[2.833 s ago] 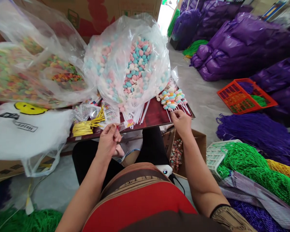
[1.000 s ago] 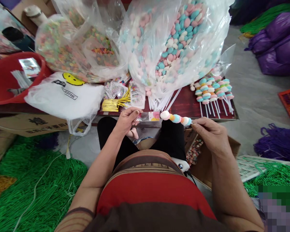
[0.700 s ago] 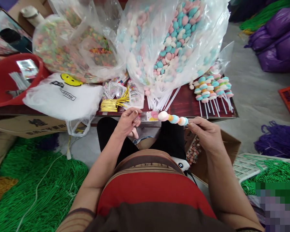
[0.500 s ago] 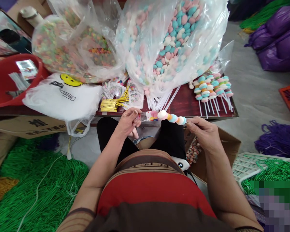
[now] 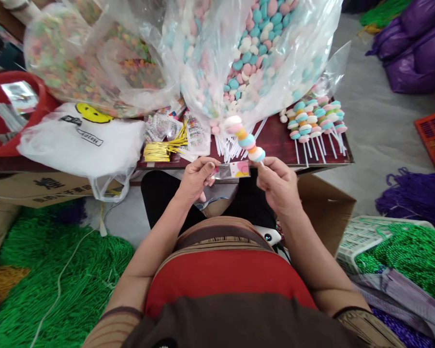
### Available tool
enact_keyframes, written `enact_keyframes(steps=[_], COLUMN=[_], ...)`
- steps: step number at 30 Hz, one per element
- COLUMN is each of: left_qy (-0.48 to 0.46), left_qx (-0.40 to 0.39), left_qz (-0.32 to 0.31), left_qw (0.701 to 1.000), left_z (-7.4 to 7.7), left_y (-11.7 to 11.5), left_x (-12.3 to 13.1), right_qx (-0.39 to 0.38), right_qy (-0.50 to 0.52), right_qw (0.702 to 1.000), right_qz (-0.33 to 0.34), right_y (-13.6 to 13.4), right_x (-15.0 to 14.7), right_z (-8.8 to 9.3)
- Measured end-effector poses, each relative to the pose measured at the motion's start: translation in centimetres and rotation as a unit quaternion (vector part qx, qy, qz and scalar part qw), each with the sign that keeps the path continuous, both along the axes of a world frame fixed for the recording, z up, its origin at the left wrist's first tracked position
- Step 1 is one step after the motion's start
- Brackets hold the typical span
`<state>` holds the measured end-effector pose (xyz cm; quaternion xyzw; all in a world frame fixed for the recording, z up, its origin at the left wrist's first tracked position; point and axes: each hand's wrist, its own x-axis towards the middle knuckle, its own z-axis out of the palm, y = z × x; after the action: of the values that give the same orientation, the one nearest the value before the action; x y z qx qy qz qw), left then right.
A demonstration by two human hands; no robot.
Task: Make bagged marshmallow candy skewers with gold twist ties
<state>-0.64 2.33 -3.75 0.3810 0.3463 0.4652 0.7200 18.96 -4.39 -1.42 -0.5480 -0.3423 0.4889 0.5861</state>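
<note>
My right hand pinches the stick of a candy skewer of several pastel sweets, which now points up and to the left. My left hand pinches the end of a small clear wrapper bag with a pink and yellow print. The bag's other end reaches my right hand's fingers. Both hands hover just in front of the dark red table edge, above my lap.
On the table lie finished candy skewers, white sticks, gold twist ties and printed wrappers. Big clear bags of sweets stand behind. A white smiley bag, a red tub, a cardboard box.
My right hand took a skewer from the table pile, brought it level toward the wrapper, then swung it upward and moved closer to my left hand. The camera tilted down slightly.
</note>
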Motion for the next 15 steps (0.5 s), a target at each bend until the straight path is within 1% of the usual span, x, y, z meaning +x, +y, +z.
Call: enact_keyframes(steps=[3,7,9,11,12,13,15], left_qy=[0.034,0.099,0.13,0.15,0.157,0.162,0.174], left_qx=[0.03,0.074,0.119,0.168,0.188,0.202,0.211], left_qz=[0.005,0.006,-0.019,-0.066,-0.09,-0.106,-0.114], left_qw=[0.999,0.992,0.984,0.972,0.965,0.96,0.955], left_z=[0.4,1.0,1.4,2.1,2.3,2.6,2.7], left_y=[-0.4,-0.6,-0.7,-0.8,-0.9,-1.0,-1.2], left_x=[0.0,-0.8,-1.0,-1.0,-0.9,-0.9,-0.7], right_qx=[-0.017,-0.066,-0.098,-0.118,-0.118,-0.112,-0.093], right_qy=[0.049,0.084,0.089,0.081,0.076,0.071,0.062], right_qw=[0.998,0.991,0.983,0.973,0.971,0.972,0.979], right_qz=[0.038,0.078,0.128,0.18,0.193,0.193,0.17], right_y=[0.7,0.7,0.7,0.7,0.6,0.6,0.5], right_x=[-1.3,-0.8,-0.5,-0.5,-0.7,-1.0,-1.6], right_z=[0.7,1.2,1.0,0.5,0.1,-0.2,-0.8])
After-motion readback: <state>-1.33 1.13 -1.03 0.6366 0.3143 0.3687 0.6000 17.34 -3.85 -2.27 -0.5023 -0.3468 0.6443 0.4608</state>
